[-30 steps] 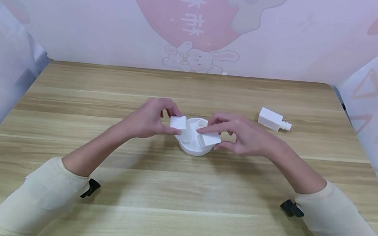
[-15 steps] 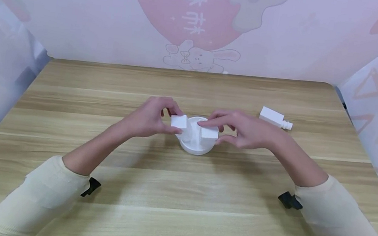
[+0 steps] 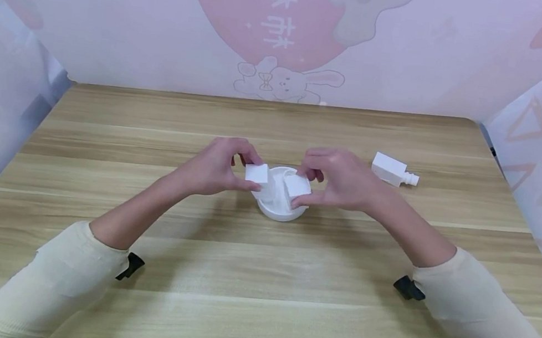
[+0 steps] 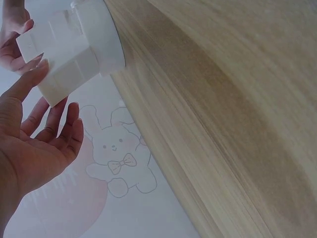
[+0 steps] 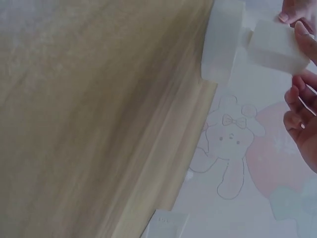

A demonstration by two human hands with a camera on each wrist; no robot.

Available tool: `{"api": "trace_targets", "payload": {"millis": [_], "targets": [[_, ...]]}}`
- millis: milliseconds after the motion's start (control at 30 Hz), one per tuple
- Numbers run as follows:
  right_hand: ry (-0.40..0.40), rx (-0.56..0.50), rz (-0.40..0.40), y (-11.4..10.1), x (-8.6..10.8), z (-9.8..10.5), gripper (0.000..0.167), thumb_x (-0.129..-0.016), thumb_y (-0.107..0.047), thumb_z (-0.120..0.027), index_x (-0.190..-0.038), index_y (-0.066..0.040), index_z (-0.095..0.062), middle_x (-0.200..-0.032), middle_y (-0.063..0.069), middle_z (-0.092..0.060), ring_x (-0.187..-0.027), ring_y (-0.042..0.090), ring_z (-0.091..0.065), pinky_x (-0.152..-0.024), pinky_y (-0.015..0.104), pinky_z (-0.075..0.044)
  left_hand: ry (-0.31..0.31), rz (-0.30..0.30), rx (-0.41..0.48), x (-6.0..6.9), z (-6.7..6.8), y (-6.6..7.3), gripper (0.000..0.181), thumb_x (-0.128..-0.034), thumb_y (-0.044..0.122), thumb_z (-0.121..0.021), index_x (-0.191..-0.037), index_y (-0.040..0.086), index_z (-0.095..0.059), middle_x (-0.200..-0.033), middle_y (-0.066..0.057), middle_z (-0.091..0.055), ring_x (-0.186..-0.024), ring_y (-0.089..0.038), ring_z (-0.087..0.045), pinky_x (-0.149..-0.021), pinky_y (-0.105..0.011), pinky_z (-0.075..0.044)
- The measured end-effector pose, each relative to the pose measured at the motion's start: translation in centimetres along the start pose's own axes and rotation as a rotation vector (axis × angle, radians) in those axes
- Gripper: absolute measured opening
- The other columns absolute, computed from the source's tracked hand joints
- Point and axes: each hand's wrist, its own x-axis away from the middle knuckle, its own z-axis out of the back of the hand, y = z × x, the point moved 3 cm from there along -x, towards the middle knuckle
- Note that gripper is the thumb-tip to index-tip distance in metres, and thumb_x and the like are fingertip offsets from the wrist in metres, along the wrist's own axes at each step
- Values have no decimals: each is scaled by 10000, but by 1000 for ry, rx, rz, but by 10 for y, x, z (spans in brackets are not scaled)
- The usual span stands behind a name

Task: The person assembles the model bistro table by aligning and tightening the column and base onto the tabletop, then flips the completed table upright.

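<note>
A round white base (image 3: 280,213) sits on the table in the middle of the head view. Over its left part stands a white square-sided bottle (image 3: 256,174), pinched between the thumb and fingers of my left hand (image 3: 216,168). My right hand (image 3: 337,179) grips a second white square-sided bottle (image 3: 296,185) over the base's right side, thumb in front and curled fingers behind. That bottle looks tilted in the head view. In the right wrist view, the narrow end of the bottle (image 5: 277,44) faces the base (image 5: 223,42); the exact contact is hard to see.
Another white square bottle (image 3: 388,168) with a ridged neck lies on its side at the back right of the wooden table (image 3: 258,284). Behind the table rises a pink printed backdrop (image 3: 142,20).
My right hand has shifted its grip on its bottle: the extended index finger has drawn back and the thumb has moved onto the front. The bottle has turned. My left hand stays put.
</note>
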Motion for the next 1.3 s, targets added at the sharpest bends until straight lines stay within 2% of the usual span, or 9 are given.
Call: {"api": "trace_targets", "payload": {"millis": [167,400,533,633,767,933,1067,1200,1300], "targets": [[19,25,-11,0,-1,-9,446,-752,-369,-939,-843,-103,-592,-758,15,-562,-699,172,-524,-613,282,-427,-3,12,-5,0,1,0,358,-730,75,-941,-1017,-4,-743,-958,-90,-720,-916,-260,-630,-777,-380,-467],[-31,-89,9,2,1,-16,458,-842,-313,-881,-1207,-98,-708,-984,5,-615,-712,194,-549,-620,293,-465,-7,10,-1,1,1,0,355,-734,76,-939,-1018,-3,-740,-961,-87,-721,-918,-269,-632,-783,-395,-472],[-93,-220,7,6,2,-13,457,-845,-264,-883,-1254,-144,-718,-1112,0,-616,-742,219,-552,-628,375,-494,-7,12,-8,1,1,0,356,-733,84,-941,-1019,1,-745,-955,-81,-723,-909,-243,-628,-784,-385,-471],[-149,-327,20,10,4,-8,469,-868,-185,-840,-1308,-116,-692,-1167,20,-617,-768,304,-557,-618,415,-480,-8,16,-9,1,1,2,362,-730,88,-944,-1022,1,-748,-958,-82,-723,-912,-240,-628,-786,-381,-472],[-187,-364,62,13,5,-5,479,-897,-131,-755,-1359,-62,-651,-1191,52,-625,-776,337,-541,-619,361,-462,-6,16,-8,0,1,1,361,-730,85,-944,-1021,-1,-749,-959,-85,-722,-913,-246,-627,-786,-384,-474],[-129,-389,33,16,4,-4,458,-861,-92,-829,-1290,-24,-685,-1085,58,-646,-725,281,-545,-589,327,-437,-3,1,4,0,1,1,360,-726,79,-944,-1015,-6,-746,-946,-91,-719,-921,-298,-636,-792,-437,-486],[-30,-375,5,17,1,-4,405,-771,-94,-922,-1109,-30,-709,-946,29,-630,-687,220,-537,-578,315,-415,-4,3,12,0,1,1,360,-727,76,-943,-1015,-7,-744,-948,-98,-717,-937,-340,-640,-806,-477,-492],[43,-332,-9,18,-2,-6,397,-713,-120,-966,-945,-67,-649,-836,9,-594,-663,173,-516,-579,294,-403,-8,15,10,1,1,1,364,-730,83,-944,-1023,-4,-747,-955,-97,-719,-944,-349,-642,-802,-436,-487],[47,-316,-49,18,-2,-8,405,-708,-139,-972,-927,-69,-639,-769,15,-575,-643,197,-513,-571,283,-406,-11,23,7,1,2,2,368,-730,85,-945,-1027,-3,-746,-957,-95,-718,-948,-349,-639,-796,-399,-474]]}}
